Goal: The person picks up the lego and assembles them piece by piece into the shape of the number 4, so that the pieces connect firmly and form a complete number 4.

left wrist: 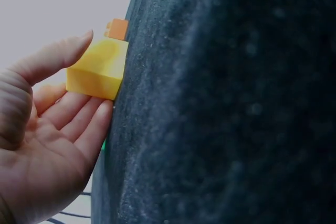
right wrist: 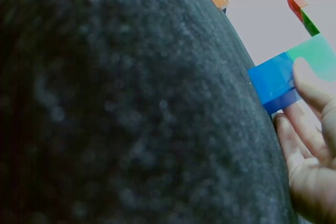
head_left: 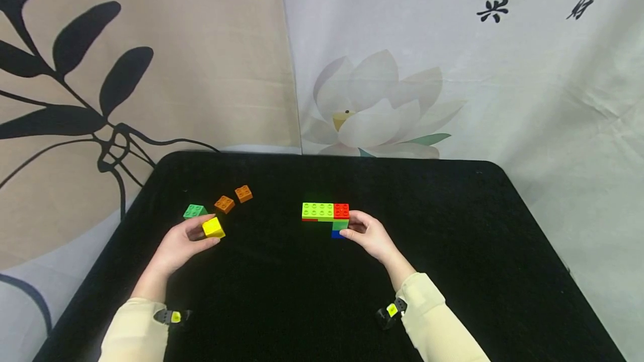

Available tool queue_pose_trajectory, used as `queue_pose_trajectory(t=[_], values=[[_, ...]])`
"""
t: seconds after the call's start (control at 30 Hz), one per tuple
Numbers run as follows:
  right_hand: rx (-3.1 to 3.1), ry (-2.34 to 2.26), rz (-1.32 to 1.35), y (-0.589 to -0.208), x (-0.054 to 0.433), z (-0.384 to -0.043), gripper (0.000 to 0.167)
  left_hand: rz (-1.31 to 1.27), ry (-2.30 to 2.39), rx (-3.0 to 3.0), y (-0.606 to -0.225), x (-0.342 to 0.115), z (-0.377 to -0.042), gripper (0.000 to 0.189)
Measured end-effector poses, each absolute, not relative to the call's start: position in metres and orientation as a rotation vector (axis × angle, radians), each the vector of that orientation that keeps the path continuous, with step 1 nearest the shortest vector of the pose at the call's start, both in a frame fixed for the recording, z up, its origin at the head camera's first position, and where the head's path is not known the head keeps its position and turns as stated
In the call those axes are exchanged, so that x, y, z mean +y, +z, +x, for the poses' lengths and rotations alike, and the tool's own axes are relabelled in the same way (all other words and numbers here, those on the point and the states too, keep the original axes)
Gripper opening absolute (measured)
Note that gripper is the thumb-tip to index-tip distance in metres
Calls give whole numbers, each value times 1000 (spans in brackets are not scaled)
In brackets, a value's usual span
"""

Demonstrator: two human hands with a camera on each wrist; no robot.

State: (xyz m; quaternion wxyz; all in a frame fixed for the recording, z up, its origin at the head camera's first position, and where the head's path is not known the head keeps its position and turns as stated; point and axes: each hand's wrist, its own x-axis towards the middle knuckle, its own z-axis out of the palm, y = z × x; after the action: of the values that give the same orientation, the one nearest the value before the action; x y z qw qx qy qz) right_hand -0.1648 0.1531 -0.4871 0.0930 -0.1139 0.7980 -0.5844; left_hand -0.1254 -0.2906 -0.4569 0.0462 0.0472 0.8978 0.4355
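Note:
Between its thumb and fingers my left hand (head_left: 177,246) pinches a yellow toy brick (head_left: 213,227), smooth side showing in the head view. In the left wrist view that yellow brick (left wrist: 98,67) is close to the black cloth. My right hand (head_left: 371,236) grips the lower right part of a brick assembly. A lime brick (head_left: 317,210) and a red brick (head_left: 341,210) form its top, with a green brick (head_left: 340,225) and a blue brick (head_left: 336,234) stacked beneath. The right wrist view shows the thumb on the blue brick (right wrist: 273,80) and the green one above it.
Two orange bricks (head_left: 224,204) lie beyond the left hand, and a green brick (head_left: 194,211) sits right behind its fingers. All rest on a table with black cloth (head_left: 282,295). Printed curtains (head_left: 226,60) hang behind the table's far edge.

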Motion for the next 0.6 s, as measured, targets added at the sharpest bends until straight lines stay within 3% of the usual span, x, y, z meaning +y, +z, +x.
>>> queue_pose_trajectory(t=[0.6], values=[[2358,-1746,-327,-485,153,-163,39,158,1304,2737,-456,-284,-129,53]])
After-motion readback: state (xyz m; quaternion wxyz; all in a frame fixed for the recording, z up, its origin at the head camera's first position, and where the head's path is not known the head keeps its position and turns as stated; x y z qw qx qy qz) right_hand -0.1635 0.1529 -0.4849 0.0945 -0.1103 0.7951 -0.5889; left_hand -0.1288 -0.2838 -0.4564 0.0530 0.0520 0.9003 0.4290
